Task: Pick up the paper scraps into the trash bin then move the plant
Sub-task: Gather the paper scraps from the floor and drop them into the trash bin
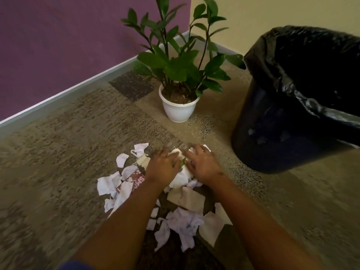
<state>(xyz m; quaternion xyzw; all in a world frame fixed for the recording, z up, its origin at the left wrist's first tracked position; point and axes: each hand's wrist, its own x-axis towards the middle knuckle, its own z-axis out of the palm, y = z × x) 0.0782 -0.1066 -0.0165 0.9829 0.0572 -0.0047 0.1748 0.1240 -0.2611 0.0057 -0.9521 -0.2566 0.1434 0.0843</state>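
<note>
A pile of torn paper scraps, white, beige and printed, lies on the carpet in front of me. My left hand and my right hand rest palm down on the far end of the pile, fingers spread and blurred, pressing on white scraps. I cannot tell whether either hand grips any paper. A green plant in a white pot stands beyond the pile near the wall corner. The dark trash bin with a black liner stands to the right.
A purple wall with a grey baseboard runs along the left. A cream wall is behind the plant and bin. Patterned carpet spreads to the left of the pile.
</note>
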